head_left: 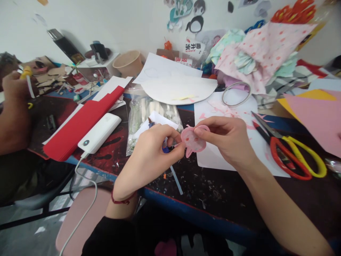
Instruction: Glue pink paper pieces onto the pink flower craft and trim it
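Observation:
My left hand pinches the left edge of a small pink cutout with reddish spots on its face and short tabs sticking out. On its upper right, my right hand grips the same cutout between thumb and fingers. Both hands hold it in the air over the dark table. Behind my left hand is a blue glue gun, mostly hidden, with a translucent glue stick pointing toward the table's front edge. White paper with pink scraps lies beyond my right hand.
Large scissors lie right of my right arm. A white power bank with a cable and red card are at left. A bag and white oval board sit behind. At far left, another person's hand holds something yellow.

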